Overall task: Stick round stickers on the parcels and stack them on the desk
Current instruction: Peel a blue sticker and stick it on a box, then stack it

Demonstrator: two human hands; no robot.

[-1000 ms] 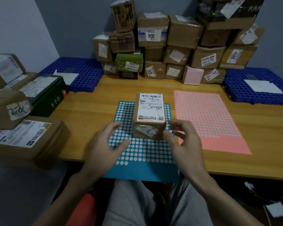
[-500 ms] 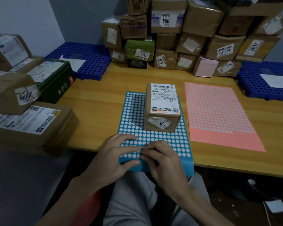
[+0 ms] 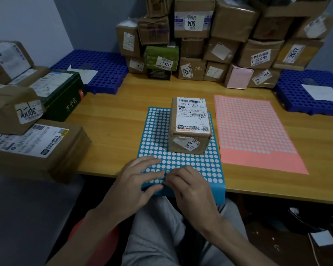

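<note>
The left hand (image 3: pixel 136 181) is lying flat, fingers spread wide, pressing the blue sticker sheet (image 3: pixel 158 131) where it is overhanging the front edge of the desk (image 3: pixel 113 121). The right hand (image 3: pixel 190 189) is curling its fingertips onto the sheet beside the left fingers; whether it is pinching a sticker I cannot tell. 1 parcel (image 3: pixel 190 120) is sitting on the sheet's far right part. A pink sheet (image 3: pixel 254 131) is lying nearer the right edge.

The right hand (image 3: pixel 188 187) curls over its own fingertips, so whether it pinches anything cannot be told. It and the left hand (image 3: pixel 138 181) cover part of the blue sticker sheet (image 3: pixel 156 131). The top edge crops the far parcel stack (image 3: pixel 229 22).
</note>
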